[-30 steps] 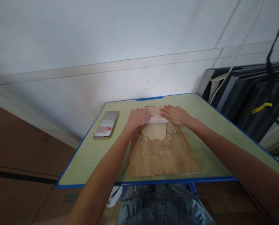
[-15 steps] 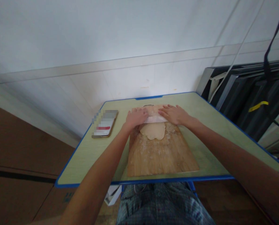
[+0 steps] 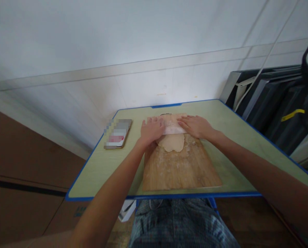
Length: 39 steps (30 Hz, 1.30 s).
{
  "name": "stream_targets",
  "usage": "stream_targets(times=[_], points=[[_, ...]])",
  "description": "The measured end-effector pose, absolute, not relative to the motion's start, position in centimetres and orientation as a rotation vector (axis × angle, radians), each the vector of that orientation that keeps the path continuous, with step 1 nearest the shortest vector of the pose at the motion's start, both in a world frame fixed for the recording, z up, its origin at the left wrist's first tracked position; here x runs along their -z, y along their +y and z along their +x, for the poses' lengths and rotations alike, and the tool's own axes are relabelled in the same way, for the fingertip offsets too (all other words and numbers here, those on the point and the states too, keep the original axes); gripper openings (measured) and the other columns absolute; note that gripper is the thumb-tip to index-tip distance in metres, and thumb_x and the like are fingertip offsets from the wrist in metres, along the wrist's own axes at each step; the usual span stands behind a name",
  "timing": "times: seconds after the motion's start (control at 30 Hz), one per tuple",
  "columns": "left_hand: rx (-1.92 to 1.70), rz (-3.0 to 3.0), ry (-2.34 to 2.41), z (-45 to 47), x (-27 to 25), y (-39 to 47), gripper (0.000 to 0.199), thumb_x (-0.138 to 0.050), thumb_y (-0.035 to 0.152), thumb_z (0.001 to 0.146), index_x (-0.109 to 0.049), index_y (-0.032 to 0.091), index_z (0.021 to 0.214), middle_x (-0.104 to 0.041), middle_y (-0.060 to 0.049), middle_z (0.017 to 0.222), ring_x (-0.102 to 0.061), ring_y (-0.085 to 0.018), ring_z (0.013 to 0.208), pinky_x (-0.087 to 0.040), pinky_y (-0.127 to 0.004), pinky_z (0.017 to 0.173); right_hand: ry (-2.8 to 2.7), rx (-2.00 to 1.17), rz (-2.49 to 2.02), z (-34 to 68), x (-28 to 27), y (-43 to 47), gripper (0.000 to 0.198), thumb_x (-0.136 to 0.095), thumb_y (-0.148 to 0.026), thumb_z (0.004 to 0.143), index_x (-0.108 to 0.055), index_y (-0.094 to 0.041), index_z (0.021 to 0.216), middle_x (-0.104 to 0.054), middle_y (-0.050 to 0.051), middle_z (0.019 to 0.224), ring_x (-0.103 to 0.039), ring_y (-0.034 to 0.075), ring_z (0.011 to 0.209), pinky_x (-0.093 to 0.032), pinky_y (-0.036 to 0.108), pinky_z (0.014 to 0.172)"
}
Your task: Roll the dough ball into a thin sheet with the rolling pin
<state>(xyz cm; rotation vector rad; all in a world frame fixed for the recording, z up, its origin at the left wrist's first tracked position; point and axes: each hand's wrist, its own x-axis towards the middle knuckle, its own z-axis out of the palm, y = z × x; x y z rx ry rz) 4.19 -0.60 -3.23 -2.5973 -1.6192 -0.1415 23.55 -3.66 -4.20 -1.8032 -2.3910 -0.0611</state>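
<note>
A thin, pale sheet of dough [image 3: 172,142] lies on a floured wooden board [image 3: 181,172]. Across its far part rests a whitish rolling pin [image 3: 172,128], dusted with flour. My left hand [image 3: 152,130] lies on the pin's left end, its fingers stretched forward and somewhat apart. On the right end, my right hand [image 3: 195,126] is laid flat with its fingers extended inward. Both palms touch the pin from above without wrapping round it. The pin and my hands hide the dough's far edge.
The board stands on a pale green table [image 3: 236,151] with a blue rim. A phone [image 3: 119,133] lies at the left. A white wall [image 3: 141,86] rises behind. Dark panels [image 3: 275,100] lean at the right, near a hanging black strap [image 3: 305,65].
The view has shifted slightly, so the table and board appear a little higher and further right. Both hands stay on the rolling pin, with little visible movement over the dough.
</note>
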Motion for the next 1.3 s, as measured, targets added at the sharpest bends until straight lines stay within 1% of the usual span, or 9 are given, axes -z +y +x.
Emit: stream_targets(times=[0.1, 0.3, 0.43, 0.57, 0.73, 0.87, 0.97, 1.13, 1.3], points=[[0.124, -2.602, -1.672, 4.6, 3.1, 0.8, 0.042, -0.025, 0.030, 0.087, -0.050, 0.024, 0.119, -0.053, -0.008, 0.126, -0.047, -0.026, 0.115, -0.034, -0.050, 0.096, -2.351, 0.012, -1.826, 23.7, 4.1, -2.2, 0.050, -0.018, -0.044, 0.093, -0.052, -0.022, 0.122, -0.050, 0.006, 0.132, -0.043, 0.023, 0.121, -0.032, 0.038, 0.098], [0.125, -2.544, -1.835, 5.0, 2.9, 3.6, 0.045, -0.023, 0.033, 0.087, -0.053, 0.018, 0.117, -0.053, -0.014, 0.123, -0.050, -0.028, 0.112, -0.040, -0.046, 0.090, -2.308, -0.112, -1.853, 24.1, 3.9, 0.7, 0.053, -0.018, -0.046, 0.092, -0.053, -0.019, 0.120, -0.049, 0.009, 0.132, -0.044, 0.025, 0.120, -0.034, 0.038, 0.096], [0.102, -2.546, -1.813, 4.8, 2.8, 3.3, 0.044, -0.023, 0.033, 0.087, -0.055, 0.018, 0.114, -0.055, -0.013, 0.120, -0.051, -0.027, 0.111, -0.040, -0.044, 0.089, -2.311, -0.140, -1.848, 24.1, 3.9, 0.5, 0.054, -0.017, -0.046, 0.092, -0.054, -0.017, 0.119, -0.050, 0.010, 0.131, -0.046, 0.024, 0.118, -0.036, 0.036, 0.095], [0.105, -2.561, -1.696, 4.6, 2.9, 1.7, 0.043, -0.023, 0.031, 0.087, -0.057, 0.021, 0.112, -0.057, -0.011, 0.118, -0.052, -0.027, 0.109, -0.040, -0.046, 0.089, -2.364, -0.039, -1.789, 23.6, 3.9, -1.4, 0.053, -0.017, -0.043, 0.093, -0.057, -0.016, 0.115, -0.052, 0.011, 0.129, -0.045, 0.024, 0.119, -0.035, 0.036, 0.096], [0.161, -2.522, -1.692, 4.7, 3.0, 0.7, 0.041, -0.027, 0.029, 0.084, -0.060, 0.022, 0.107, -0.060, -0.008, 0.116, -0.055, -0.025, 0.106, -0.042, -0.041, 0.087, -2.355, 0.160, -1.836, 23.0, 3.8, -3.4, 0.048, -0.019, -0.035, 0.093, -0.057, -0.016, 0.114, -0.056, 0.011, 0.125, -0.049, 0.023, 0.115, -0.036, 0.038, 0.094], [0.140, -2.517, -1.781, 5.0, 2.9, 1.5, 0.042, -0.026, 0.030, 0.084, -0.062, 0.023, 0.106, -0.063, -0.008, 0.112, -0.059, -0.026, 0.100, -0.045, -0.040, 0.080, -2.301, 0.160, -1.914, 22.8, 3.5, -2.7, 0.046, -0.021, -0.036, 0.092, -0.056, -0.019, 0.116, -0.053, 0.009, 0.128, -0.051, 0.025, 0.112, -0.035, 0.044, 0.093], [0.136, -2.545, -1.860, 5.1, 2.8, 2.7, 0.043, -0.026, 0.032, 0.084, -0.063, 0.023, 0.105, -0.063, -0.009, 0.111, -0.059, -0.027, 0.100, -0.046, -0.039, 0.079, -2.266, 0.114, -1.964, 22.9, 3.3, -1.5, 0.046, -0.021, -0.037, 0.092, -0.056, -0.019, 0.116, -0.053, 0.010, 0.128, -0.052, 0.027, 0.110, -0.036, 0.047, 0.091], [0.307, -2.515, -1.938, 5.0, 3.0, 3.9, 0.042, -0.031, 0.034, 0.084, -0.063, 0.017, 0.104, -0.063, -0.012, 0.111, -0.058, -0.026, 0.102, -0.046, -0.035, 0.080, -2.223, 0.025, -2.028, 23.1, 3.2, 0.3, 0.046, -0.022, -0.037, 0.091, -0.054, -0.017, 0.118, -0.055, 0.013, 0.124, -0.054, 0.028, 0.107, -0.039, 0.044, 0.087], [0.480, -2.428, -1.975, 5.1, 3.0, 4.2, 0.040, -0.032, 0.029, 0.084, -0.064, 0.014, 0.103, -0.064, -0.014, 0.108, -0.059, -0.024, 0.101, -0.045, -0.032, 0.082, -2.198, 0.002, -2.034, 23.3, 3.3, 1.6, 0.045, -0.024, -0.037, 0.090, -0.055, -0.016, 0.116, -0.058, 0.014, 0.120, -0.055, 0.028, 0.106, -0.041, 0.039, 0.084]])
